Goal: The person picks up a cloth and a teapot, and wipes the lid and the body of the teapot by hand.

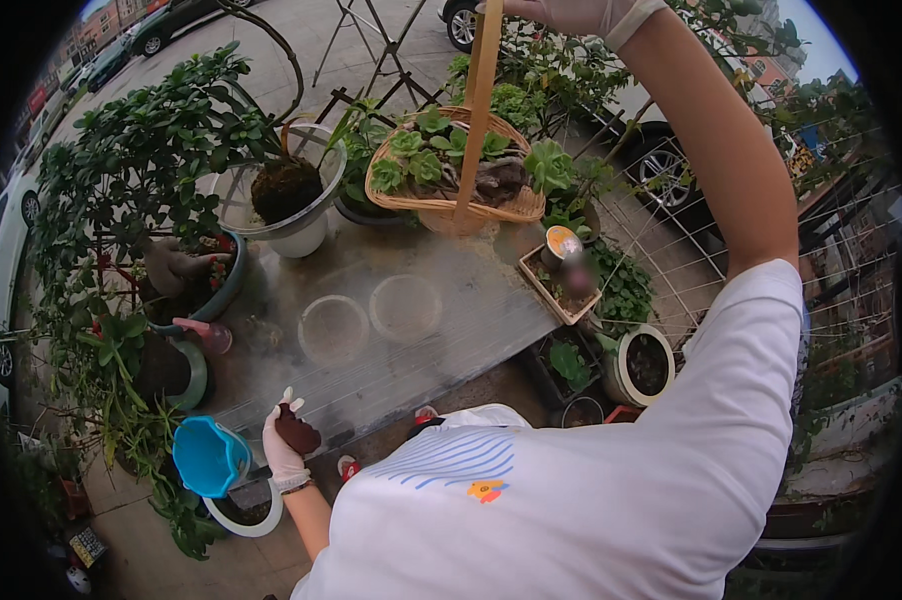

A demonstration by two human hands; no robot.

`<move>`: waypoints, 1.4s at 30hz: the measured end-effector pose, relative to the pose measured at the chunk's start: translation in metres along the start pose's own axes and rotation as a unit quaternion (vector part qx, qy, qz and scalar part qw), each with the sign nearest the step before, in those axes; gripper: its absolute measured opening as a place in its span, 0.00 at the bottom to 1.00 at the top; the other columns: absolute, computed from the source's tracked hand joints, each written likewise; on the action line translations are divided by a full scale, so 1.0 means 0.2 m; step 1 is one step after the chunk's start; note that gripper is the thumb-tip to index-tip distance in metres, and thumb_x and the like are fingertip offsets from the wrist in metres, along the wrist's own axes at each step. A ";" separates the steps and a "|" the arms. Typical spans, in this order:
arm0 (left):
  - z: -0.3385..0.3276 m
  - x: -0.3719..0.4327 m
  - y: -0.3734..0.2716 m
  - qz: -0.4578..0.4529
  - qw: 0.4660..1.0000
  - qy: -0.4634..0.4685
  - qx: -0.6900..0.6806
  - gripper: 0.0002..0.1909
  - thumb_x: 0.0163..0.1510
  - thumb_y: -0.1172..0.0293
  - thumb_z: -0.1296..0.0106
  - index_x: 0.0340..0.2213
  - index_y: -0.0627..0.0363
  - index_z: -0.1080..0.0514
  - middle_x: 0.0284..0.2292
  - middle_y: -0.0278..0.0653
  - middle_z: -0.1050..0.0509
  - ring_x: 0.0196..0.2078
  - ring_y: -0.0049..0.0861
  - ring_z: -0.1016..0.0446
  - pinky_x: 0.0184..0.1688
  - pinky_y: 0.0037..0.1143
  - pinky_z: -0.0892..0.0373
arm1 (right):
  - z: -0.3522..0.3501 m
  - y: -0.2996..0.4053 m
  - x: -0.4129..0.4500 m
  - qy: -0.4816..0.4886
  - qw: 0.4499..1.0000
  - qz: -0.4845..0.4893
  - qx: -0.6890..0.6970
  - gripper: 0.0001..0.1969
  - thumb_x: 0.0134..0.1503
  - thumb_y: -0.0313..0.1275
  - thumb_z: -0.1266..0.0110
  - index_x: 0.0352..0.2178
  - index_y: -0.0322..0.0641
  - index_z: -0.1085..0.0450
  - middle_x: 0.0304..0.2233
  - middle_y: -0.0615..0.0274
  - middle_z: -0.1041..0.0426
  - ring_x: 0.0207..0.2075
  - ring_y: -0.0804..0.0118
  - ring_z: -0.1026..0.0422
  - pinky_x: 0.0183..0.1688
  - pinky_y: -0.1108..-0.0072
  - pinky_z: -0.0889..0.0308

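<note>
At the top edge, my gloved right hand (pixel 571 16) is on the tall handle (pixel 479 105) of a wicker basket (pixel 421 202); part of the hand is cut off by the frame. Green succulents (pixel 425 165) and a piece of weathered wood (pixel 500 178) fill the basket, which is at the table's far side. My left hand (pixel 280 446), also in a thin white glove, holds a crumpled dark brown wad (pixel 299 430), seemingly cloth. It is above the near left end of the grey table (pixel 391 367), close to a blue scalloped pot (pixel 209 457).
A clear plastic pot (pixel 301 232) with a root ball stands left of the basket. A pink spray bottle (pixel 209 335) lies by a large bonsai pot (pixel 233 281). Two round marks show on the tabletop. A rectangular planter (pixel 541 281) sits at the right corner, beside wire fencing (pixel 676 255).
</note>
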State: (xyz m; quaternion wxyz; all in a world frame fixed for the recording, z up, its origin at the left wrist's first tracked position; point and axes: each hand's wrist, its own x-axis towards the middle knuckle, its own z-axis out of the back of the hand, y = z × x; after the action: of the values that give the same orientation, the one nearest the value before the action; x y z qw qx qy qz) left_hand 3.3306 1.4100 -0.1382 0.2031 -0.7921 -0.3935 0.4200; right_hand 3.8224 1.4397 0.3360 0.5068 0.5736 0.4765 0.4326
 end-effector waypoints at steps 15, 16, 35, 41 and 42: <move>-0.39 0.07 0.03 0.017 0.998 0.052 0.031 0.20 0.53 0.64 0.61 0.45 0.59 0.31 0.33 0.36 0.26 0.25 0.20 0.35 0.31 0.20 0.37 | 0.25 0.49 0.11 -0.062 0.994 0.002 -0.085 0.15 0.60 0.32 0.63 0.37 0.25 0.39 0.34 0.50 0.29 0.37 0.61 0.28 0.38 0.78 0.29; -0.40 0.06 0.03 0.005 0.998 0.036 0.046 0.19 0.53 0.65 0.60 0.44 0.59 0.30 0.33 0.37 0.26 0.25 0.20 0.34 0.31 0.21 0.36 | 0.27 0.49 0.09 -0.041 0.996 -0.001 -0.075 0.15 0.60 0.32 0.63 0.37 0.26 0.39 0.33 0.51 0.29 0.36 0.62 0.27 0.37 0.78 0.29; -1.17 0.10 -0.15 -0.145 0.965 0.202 0.088 0.22 0.57 0.62 0.57 0.52 0.54 0.37 0.40 0.37 0.28 0.25 0.17 0.31 0.27 0.19 0.32 | -0.14 0.22 -0.21 -0.124 0.972 0.112 -0.163 0.08 0.57 0.28 0.59 0.29 0.31 0.39 0.22 0.60 0.33 0.23 0.66 0.30 0.26 0.80 0.31; -1.46 0.08 -0.25 -0.141 0.953 0.263 0.054 0.17 0.54 0.69 0.54 0.44 0.64 0.33 0.37 0.38 0.26 0.27 0.25 0.28 0.29 0.25 0.30 | -0.17 0.18 -0.18 -0.103 0.987 0.039 -0.118 0.08 0.56 0.28 0.57 0.27 0.33 0.38 0.20 0.61 0.33 0.21 0.66 0.30 0.23 0.80 0.32; -1.46 0.08 -0.26 -0.116 0.957 0.261 0.056 0.16 0.53 0.69 0.53 0.42 0.64 0.32 0.34 0.38 0.27 0.27 0.25 0.29 0.29 0.25 0.30 | -0.18 0.15 -0.19 -0.103 0.987 0.040 -0.118 0.08 0.56 0.28 0.57 0.27 0.33 0.38 0.20 0.61 0.33 0.21 0.66 0.30 0.23 0.80 0.32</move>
State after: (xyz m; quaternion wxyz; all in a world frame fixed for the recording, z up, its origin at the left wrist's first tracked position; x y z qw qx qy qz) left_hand 3.5535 1.4562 0.0531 0.3903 -0.8101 -0.3922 0.1940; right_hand 3.7836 1.4083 0.3700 0.5992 0.5703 0.3439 0.4443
